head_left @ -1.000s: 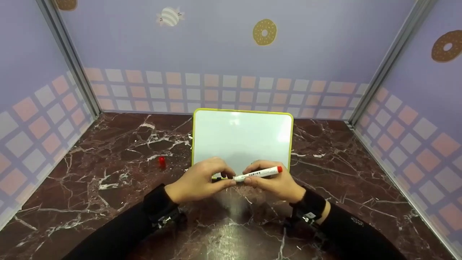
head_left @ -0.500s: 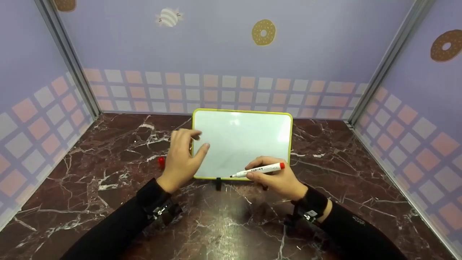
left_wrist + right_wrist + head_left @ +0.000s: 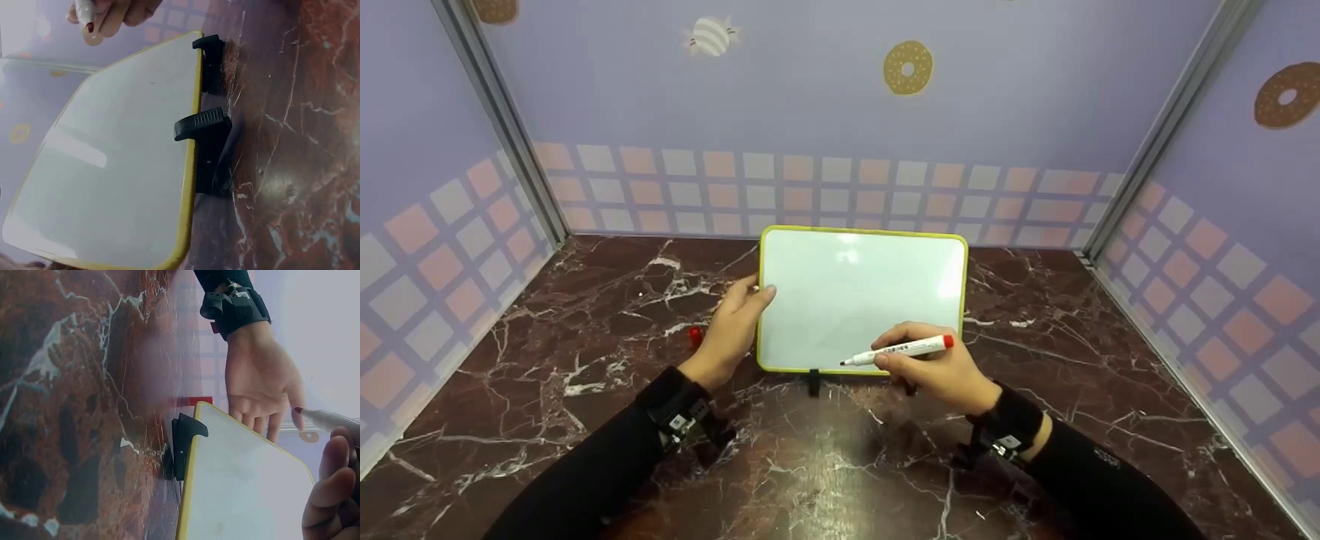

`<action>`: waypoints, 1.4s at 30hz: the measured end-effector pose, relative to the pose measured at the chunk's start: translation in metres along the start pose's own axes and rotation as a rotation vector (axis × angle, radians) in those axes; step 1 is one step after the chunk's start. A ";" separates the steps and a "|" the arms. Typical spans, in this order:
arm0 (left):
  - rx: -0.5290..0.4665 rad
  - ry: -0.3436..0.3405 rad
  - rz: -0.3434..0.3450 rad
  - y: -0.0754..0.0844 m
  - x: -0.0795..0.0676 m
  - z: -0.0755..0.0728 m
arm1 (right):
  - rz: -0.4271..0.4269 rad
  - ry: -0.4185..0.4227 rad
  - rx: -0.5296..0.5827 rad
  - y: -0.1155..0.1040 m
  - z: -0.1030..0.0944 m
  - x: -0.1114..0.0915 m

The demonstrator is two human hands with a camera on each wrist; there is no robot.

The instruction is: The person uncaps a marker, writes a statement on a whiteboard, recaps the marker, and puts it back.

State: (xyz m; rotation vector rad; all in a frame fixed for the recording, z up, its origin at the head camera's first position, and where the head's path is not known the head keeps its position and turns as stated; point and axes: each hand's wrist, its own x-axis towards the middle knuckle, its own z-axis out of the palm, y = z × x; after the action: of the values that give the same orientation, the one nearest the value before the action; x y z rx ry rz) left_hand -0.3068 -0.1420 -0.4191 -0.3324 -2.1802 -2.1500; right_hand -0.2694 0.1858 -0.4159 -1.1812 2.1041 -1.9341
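Observation:
A whiteboard (image 3: 840, 300) with a yellow rim leans back on black stand feet (image 3: 208, 126). At its left edge my left hand (image 3: 724, 330) holds on, thumb on the front face and fingers reaching behind, where the board hides them from the head view. My right hand (image 3: 941, 375) pinches a white marker (image 3: 904, 350) with a red end, in front of the board's lower right part. The marker's tip is bare and points left, over the lower part of the board in the head view. A red marker cap (image 3: 695, 337) stands on the table left of my left hand.
Dark red marbled tabletop (image 3: 840, 457) stretches around the board. A purple wall (image 3: 810, 97) with pink and white squares rises behind, with more wall panels at both sides and metal posts (image 3: 502, 120) in the corners.
My left hand has let go near the marker's tip, moved left and taken hold of the board's left edge. The right hand keeps the marker in nearly the same place.

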 end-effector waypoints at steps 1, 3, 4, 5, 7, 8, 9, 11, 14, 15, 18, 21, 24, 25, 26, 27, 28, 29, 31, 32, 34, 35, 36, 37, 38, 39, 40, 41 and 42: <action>-0.025 -0.011 -0.024 -0.002 0.001 -0.001 | 0.002 0.000 -0.002 0.000 0.000 0.000; -0.063 -0.031 -0.057 -0.006 0.003 -0.002 | 0.005 0.005 -0.013 0.000 -0.001 0.000; -0.083 -0.039 -0.069 -0.008 0.004 -0.003 | 0.006 0.008 -0.018 -0.001 -0.001 0.000; -0.104 -0.039 -0.079 -0.010 0.005 -0.003 | 0.007 0.012 -0.021 -0.001 -0.001 0.000; -0.137 -0.032 -0.097 -0.013 0.006 -0.004 | 0.012 0.018 -0.027 -0.001 -0.002 0.000; -0.156 -0.030 -0.109 -0.015 0.006 -0.004 | 0.015 0.020 -0.028 -0.001 -0.002 0.000; -0.175 -0.028 -0.121 -0.016 0.007 -0.004 | 0.018 0.020 -0.026 -0.001 -0.002 0.000; -0.219 -0.029 -0.146 -0.019 0.007 -0.003 | 0.026 0.020 -0.019 -0.001 -0.002 0.000; -0.303 -0.048 -0.179 -0.020 0.007 -0.003 | 0.032 0.023 -0.011 -0.001 -0.002 0.000; -0.333 -0.055 -0.186 -0.020 0.007 -0.003 | 0.033 0.027 -0.009 -0.001 -0.002 0.000; -0.401 -0.071 -0.201 -0.020 0.006 -0.002 | 0.027 0.033 -0.005 -0.001 -0.001 0.000; -0.430 -0.087 -0.206 -0.019 0.005 -0.002 | 0.013 0.041 -0.017 -0.001 -0.001 0.001; -0.441 -0.111 -0.207 -0.020 0.004 -0.001 | 0.003 0.048 -0.037 0.000 -0.001 0.001; -0.449 -0.122 -0.208 -0.020 0.004 -0.001 | 0.000 0.051 -0.044 0.000 -0.001 0.001; -0.452 -0.133 -0.208 -0.020 0.004 -0.001 | -0.002 0.051 -0.047 0.000 -0.001 0.002; -0.454 -0.147 -0.211 -0.020 0.003 -0.002 | -0.002 0.051 -0.049 0.000 -0.001 0.002; -0.456 -0.159 -0.214 -0.020 0.003 -0.002 | -0.004 0.051 -0.053 0.001 -0.001 0.002; -0.459 -0.169 -0.218 -0.021 0.003 -0.002 | -0.006 0.051 -0.059 0.001 -0.001 0.002; -0.458 -0.192 -0.226 -0.021 0.002 -0.003 | -0.010 0.048 -0.070 0.002 -0.001 0.002; -0.457 -0.203 -0.232 -0.021 0.001 -0.003 | -0.014 0.047 -0.075 0.002 -0.001 0.002; -0.457 -0.220 -0.241 -0.021 0.001 -0.003 | -0.018 0.046 -0.084 0.002 -0.001 0.002; -0.454 -0.230 -0.244 -0.021 0.000 -0.003 | -0.020 0.045 -0.087 0.002 -0.001 0.002; -0.446 -0.244 -0.244 -0.020 0.000 -0.003 | -0.022 0.044 -0.088 0.002 -0.001 0.001; -0.440 -0.257 -0.242 -0.020 0.000 -0.003 | -0.024 0.042 -0.089 0.002 -0.001 0.002; -0.434 -0.268 -0.240 -0.020 -0.001 -0.003 | -0.027 0.039 -0.089 0.002 -0.001 0.002; -0.430 -0.279 -0.236 -0.019 -0.001 -0.003 | -0.029 0.037 -0.088 0.002 -0.001 0.002; -0.428 -0.288 -0.233 -0.019 -0.001 -0.003 | -0.033 0.035 -0.088 0.002 -0.001 0.002; -0.427 -0.298 -0.231 -0.019 0.000 -0.004 | -0.036 0.032 -0.088 0.002 -0.001 0.002; -0.429 -0.304 -0.228 -0.019 0.000 -0.004 | -0.040 0.031 -0.088 0.002 -0.001 0.002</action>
State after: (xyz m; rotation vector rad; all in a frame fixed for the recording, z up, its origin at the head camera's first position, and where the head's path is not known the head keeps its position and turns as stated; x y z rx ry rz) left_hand -0.3105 -0.1456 -0.4375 -0.4801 -1.9479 -2.8661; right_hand -0.2726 0.1854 -0.4159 -1.2255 2.2191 -1.9073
